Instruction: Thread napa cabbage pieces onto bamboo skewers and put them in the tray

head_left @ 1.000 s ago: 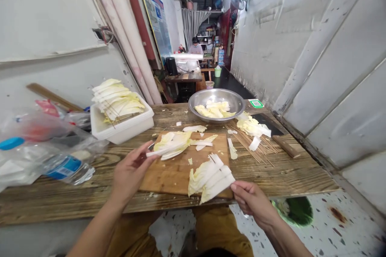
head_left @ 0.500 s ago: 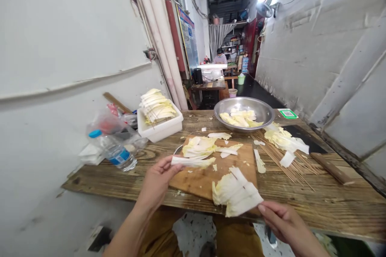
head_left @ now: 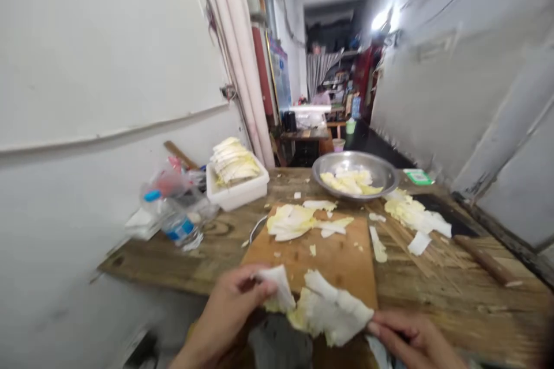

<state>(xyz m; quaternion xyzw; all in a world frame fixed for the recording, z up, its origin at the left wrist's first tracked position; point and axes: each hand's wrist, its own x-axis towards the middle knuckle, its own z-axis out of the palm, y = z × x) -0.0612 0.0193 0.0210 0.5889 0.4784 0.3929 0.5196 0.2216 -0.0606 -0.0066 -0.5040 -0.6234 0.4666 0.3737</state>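
Note:
My left hand (head_left: 236,302) pinches a pale strip of Chinese cabbage (head_left: 280,288) between thumb and fingers, just over the near edge of the wooden cutting board (head_left: 341,259). My right hand (head_left: 407,331) grips the right end of a bunch of overlapping cabbage pieces (head_left: 333,311), held out flat toward the left. The strip's lower end is close to the bunch; I cannot tell whether they touch. Any skewer inside the bunch is hidden. More cut cabbage (head_left: 292,222) lies on the board's far half.
Behind the board are a white tub (head_left: 238,195) of stacked cabbage and a steel basin (head_left: 389,179) with leaves. On the right lie thin wooden sticks (head_left: 404,242), loose cabbage (head_left: 415,216) and a knife (head_left: 487,259). A water bottle (head_left: 179,229) leans at the left. A person sits far back.
My left hand has brought the cabbage strip down and toward me, tilting it beside the bunch. My right hand has lowered slightly with its bunch. The view has shifted a little.

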